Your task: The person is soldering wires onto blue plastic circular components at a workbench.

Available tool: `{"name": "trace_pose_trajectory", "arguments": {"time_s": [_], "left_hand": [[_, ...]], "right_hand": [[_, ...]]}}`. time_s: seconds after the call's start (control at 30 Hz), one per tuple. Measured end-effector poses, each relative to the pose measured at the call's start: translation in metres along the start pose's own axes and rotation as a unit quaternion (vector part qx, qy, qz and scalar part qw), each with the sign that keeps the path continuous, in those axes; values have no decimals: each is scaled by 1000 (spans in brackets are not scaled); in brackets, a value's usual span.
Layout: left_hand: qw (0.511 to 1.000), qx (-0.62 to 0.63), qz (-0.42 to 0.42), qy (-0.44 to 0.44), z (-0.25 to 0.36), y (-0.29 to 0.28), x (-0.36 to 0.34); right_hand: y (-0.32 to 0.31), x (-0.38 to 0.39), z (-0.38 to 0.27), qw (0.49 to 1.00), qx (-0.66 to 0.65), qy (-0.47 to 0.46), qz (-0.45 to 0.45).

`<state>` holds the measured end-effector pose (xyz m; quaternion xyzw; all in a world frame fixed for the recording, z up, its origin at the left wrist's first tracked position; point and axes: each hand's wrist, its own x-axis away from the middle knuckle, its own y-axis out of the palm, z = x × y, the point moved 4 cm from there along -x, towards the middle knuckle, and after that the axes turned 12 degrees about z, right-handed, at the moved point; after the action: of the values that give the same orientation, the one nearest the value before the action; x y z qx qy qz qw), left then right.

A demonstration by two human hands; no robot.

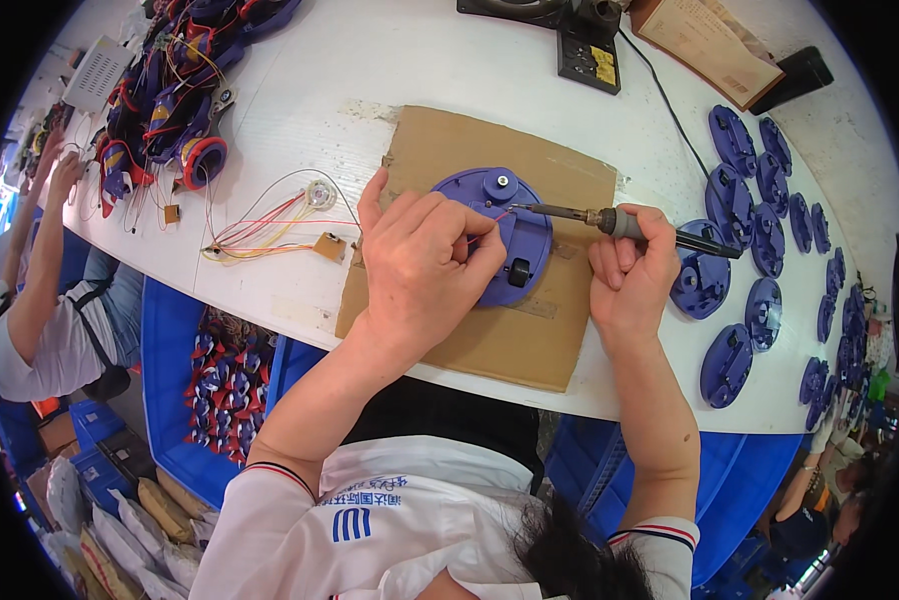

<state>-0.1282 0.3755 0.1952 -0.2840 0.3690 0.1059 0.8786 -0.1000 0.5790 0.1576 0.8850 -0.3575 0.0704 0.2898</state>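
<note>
A purple oval plastic base (530,235) lies on a cardboard sheet (490,358) in front of me. My left hand (420,262) covers its left part, finger and thumb pinched on a thin red wire (497,216). In my right hand (635,265) is a soldering iron (604,219), gripped by its handle and pointing left. Its tip meets or nearly meets the wire's end over the base; exact contact is too small to tell. Left of my hand, a bundle of coloured wires (270,222) links a clear round part (321,194) and a small brown board (330,246).
More purple bases (727,365) stand in rows on the right. At the back are a soldering stand with yellow sponge (603,66) and its cable. Purple-red wired parts (185,110) pile up far left. A blue bin (175,420) sits below the table edge; a co-worker's arm (40,270) is at left.
</note>
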Motion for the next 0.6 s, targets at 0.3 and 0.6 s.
{"name": "trace_pose_trajectory", "arguments": {"time_s": [0.3, 0.6], "left_hand": [[1000, 5, 1, -9, -1, 3, 2], [999, 24, 7, -20, -2, 4, 2]], "right_hand": [[0, 0, 1, 1000, 15, -8, -6], [0, 0, 0, 1000, 11, 0, 16]]}}
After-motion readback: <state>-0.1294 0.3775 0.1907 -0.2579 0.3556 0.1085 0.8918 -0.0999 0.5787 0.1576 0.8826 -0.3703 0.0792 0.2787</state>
